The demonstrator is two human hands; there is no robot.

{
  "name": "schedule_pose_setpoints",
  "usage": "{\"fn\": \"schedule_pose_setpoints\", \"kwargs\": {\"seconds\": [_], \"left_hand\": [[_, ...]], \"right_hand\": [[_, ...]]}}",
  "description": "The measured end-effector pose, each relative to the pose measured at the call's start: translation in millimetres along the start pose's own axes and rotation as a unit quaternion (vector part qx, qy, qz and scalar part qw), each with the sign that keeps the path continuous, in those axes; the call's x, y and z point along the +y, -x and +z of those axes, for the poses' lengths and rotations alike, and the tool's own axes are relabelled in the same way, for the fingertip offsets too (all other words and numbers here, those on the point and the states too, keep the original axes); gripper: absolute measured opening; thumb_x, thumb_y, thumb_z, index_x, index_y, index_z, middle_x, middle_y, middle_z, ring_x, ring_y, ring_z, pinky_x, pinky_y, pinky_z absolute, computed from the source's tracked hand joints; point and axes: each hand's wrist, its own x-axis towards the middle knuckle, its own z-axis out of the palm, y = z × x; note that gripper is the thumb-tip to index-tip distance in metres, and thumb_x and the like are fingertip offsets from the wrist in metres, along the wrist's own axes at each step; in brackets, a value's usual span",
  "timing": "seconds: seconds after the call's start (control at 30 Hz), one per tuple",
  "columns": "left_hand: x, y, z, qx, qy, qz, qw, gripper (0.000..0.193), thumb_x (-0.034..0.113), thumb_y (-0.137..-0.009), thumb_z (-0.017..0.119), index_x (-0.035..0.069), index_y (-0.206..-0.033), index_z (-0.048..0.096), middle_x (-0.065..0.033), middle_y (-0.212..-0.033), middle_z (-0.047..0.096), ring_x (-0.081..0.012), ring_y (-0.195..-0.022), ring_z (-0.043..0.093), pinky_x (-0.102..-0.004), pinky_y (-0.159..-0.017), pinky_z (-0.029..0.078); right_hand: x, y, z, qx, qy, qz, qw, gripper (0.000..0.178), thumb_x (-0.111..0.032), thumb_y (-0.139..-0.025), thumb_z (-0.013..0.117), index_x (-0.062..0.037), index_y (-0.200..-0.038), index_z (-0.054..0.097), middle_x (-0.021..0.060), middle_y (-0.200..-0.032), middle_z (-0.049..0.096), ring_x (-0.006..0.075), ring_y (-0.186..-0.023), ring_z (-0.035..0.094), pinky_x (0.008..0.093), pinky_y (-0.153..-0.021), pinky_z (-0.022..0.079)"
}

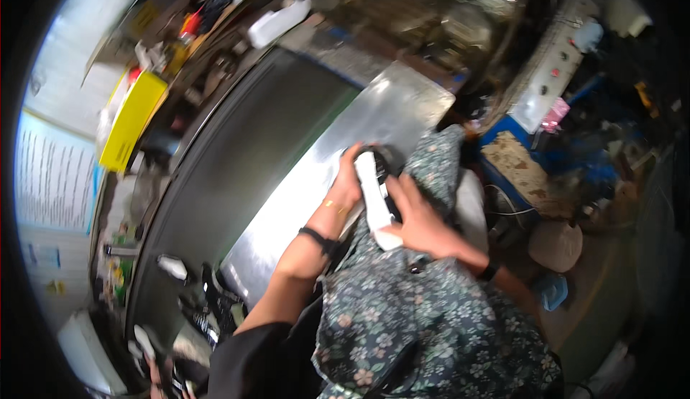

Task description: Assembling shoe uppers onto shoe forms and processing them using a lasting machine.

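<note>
A black shoe with a white sole (373,192) is held between my two hands above the edge of a shiny metal plate (277,201). My left hand (348,177) is closed round its far end. At the near end my right hand (418,219) lies along the dark upper, thumb against the white sole and the other fingers stretched out and slightly blurred. A floral apron (392,320) covers my lap just below the shoe. The shoe's inside is hidden.
Left of the plate runs a dark conveyor belt (244,133). Several black-and-white shoes (215,302) lie at its near end, beside another person's hand (154,377). A yellow box (134,121) stands beyond the belt. To the right are a blue-edged crate (514,165) and a round stool (555,244).
</note>
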Motion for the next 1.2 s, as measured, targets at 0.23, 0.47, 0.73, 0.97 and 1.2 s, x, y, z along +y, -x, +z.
{"fn": "schedule_pose_setpoints", "kwargs": {"seconds": [0.23, 0.47, 0.73, 0.97, 1.2], "left_hand": [[-45, -27, 93, 0.062, -0.069, 0.024, 0.995, 0.03, 0.025, -0.097, 0.046, 0.004, -0.114, 0.059, -0.0105, -0.104, 0.064, -0.0265, -0.098, 0.06, -0.0407, -0.091, 0.048], [-104, 0, 132, -0.091, -0.257, 0.124, 0.954, 0.026, 0.01, -0.097, 0.054, -0.003, -0.119, 0.059, -0.0105, -0.119, 0.063, -0.0179, -0.113, 0.057, -0.029, -0.101, 0.04], [-77, 55, 38, -0.097, -0.602, 0.288, 0.738, 0.011, 0.006, -0.091, 0.059, 0.003, -0.096, 0.069, -0.0122, -0.092, 0.069, -0.0247, -0.091, 0.064, -0.0337, -0.083, 0.05], [-94, 58, 29, -0.078, -0.709, 0.382, 0.588, 0.009, 0.006, -0.082, 0.063, 0.006, -0.088, 0.069, -0.0118, -0.083, 0.067, -0.0316, -0.083, 0.061, -0.0395, -0.077, 0.049], [-95, 52, 37, -0.079, -0.703, 0.403, 0.581, 0.009, 0.007, -0.081, 0.063, 0.005, -0.087, 0.069, -0.0117, -0.081, 0.067, -0.0305, -0.08, 0.061, -0.0394, -0.075, 0.049]], "right_hand": [[46, 55, -16, 0.056, -0.105, 0.179, 0.977, 0.111, -0.04, -0.071, 0.08, -0.011, -0.153, 0.012, 0.0277, -0.147, 0.023, 0.0441, -0.134, 0.034, 0.0466, -0.109, 0.034], [80, 80, -21, 0.197, -0.638, 0.113, 0.736, 0.083, 0.005, -0.077, 0.064, -0.0042, -0.15, 0.025, 0.0089, -0.14, 0.046, 0.0189, -0.128, 0.045, 0.0326, -0.105, 0.038], [92, 168, -223, 0.389, -0.421, 0.136, 0.808, 0.078, -0.006, -0.075, 0.064, -0.0015, -0.147, 0.035, 0.0147, -0.14, 0.05, 0.0219, -0.126, 0.05, 0.0341, -0.106, 0.038], [174, 177, -443, 0.498, 0.406, 0.335, 0.689, 0.069, -0.019, -0.062, 0.071, -0.0309, -0.13, 0.061, 0.0185, -0.106, 0.059, 0.0415, -0.104, 0.052, 0.0457, -0.092, 0.046], [206, 143, -510, 0.421, 0.358, 0.446, 0.705, 0.064, -0.021, -0.066, 0.07, -0.0339, -0.128, 0.062, 0.0178, -0.119, 0.059, 0.0419, -0.112, 0.051, 0.0462, -0.099, 0.044]]}}
